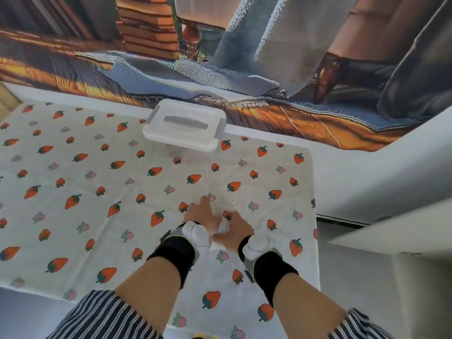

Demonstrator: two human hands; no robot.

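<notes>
Head view: the left hand [199, 212] and the right hand [236, 230] are held close together, almost touching. A small white soft wad [223, 226] is clasped by the right hand, between the two hands. A thin white thread [227, 205] is seen beyond them; whether it is pinched by the left hand, forefinger [204, 201] outstretched, cannot be told. Below is spread a white strawberry-printed fabric sheet [97, 172], with a grey-handled clear plastic box [186, 124] set at its far edge
</notes>
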